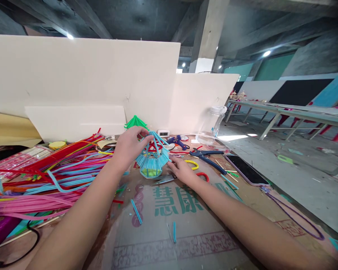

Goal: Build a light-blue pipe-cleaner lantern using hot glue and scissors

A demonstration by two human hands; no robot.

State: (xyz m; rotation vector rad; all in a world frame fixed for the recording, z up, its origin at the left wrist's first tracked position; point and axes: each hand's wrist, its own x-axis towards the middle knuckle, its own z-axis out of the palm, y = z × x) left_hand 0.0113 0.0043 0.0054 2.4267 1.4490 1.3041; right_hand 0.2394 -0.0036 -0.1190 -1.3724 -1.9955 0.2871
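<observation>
A small light-blue pavilion model (153,162), made of pipe cleaners with a flared skirt-like roof edge and a yellow-green base, stands on the table in front of me. My left hand (129,147) grips its upper left part, thumb and fingers at the blue struts near the top. At the lower right rim, the bent fingers of my right hand (183,169) pinch the roof edge; the fingertips are partly hidden. Scissors (166,179) with a yellow and a red handle lie under and beside my right hand. Behind the model rises a green pipe-cleaner roof (136,122).
Bundles of coloured pipe cleaners (73,168) cover the left side. Pliers (210,157), a phone (246,169) with a cord and a clear bottle (212,123) are on the right. Cut blue pieces (136,212) lie in front; a white board (81,75) stands behind.
</observation>
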